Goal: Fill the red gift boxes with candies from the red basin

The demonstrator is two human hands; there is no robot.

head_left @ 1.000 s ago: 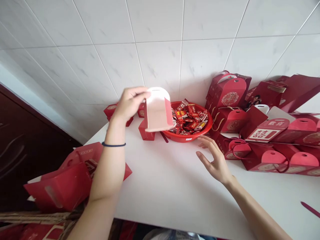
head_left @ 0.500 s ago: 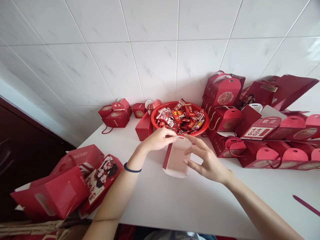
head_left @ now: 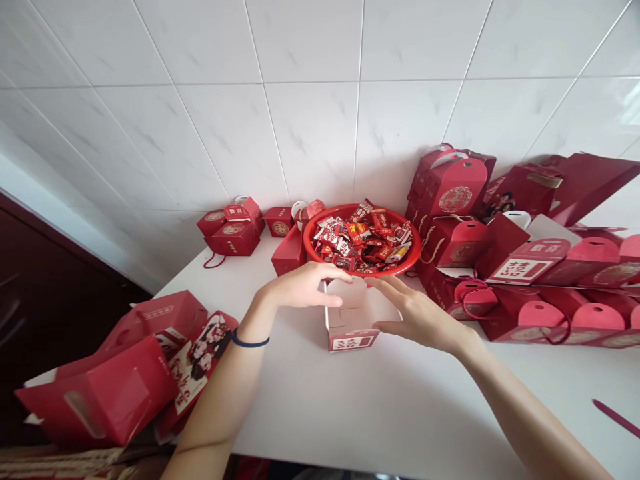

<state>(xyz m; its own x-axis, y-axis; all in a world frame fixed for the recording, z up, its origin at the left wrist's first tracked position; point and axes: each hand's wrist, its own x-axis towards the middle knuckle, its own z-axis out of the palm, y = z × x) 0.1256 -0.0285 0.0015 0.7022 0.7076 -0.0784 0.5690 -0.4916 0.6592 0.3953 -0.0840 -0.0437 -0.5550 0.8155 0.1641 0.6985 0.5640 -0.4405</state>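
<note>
An open paper gift box (head_left: 353,341) stands on the white table in front of me, its pale inside facing up and a red-and-white label on its near wall. My left hand (head_left: 300,288) is at its left side, thumb over the wall's edge and fingers curved toward the far flap. At the right side, my right hand (head_left: 417,317) holds the box, fingers reaching to the far flap and thumb by the right panel. Just behind lies a red basin (head_left: 311,248) heaped with wrapped candies (head_left: 357,233).
Red gift boxes (head_left: 537,313) are stacked along the right. Smaller red boxes (head_left: 234,237) stand by the tiled wall at back left. Larger red boxes (head_left: 115,387) crowd the table's left edge. A thin dark-red strip (head_left: 616,418) lies at right on the white table (head_left: 425,413).
The box has become squarer, with its labelled near wall now raised. My right hand has moved in against its right side. My left hand has shifted slightly left.
</note>
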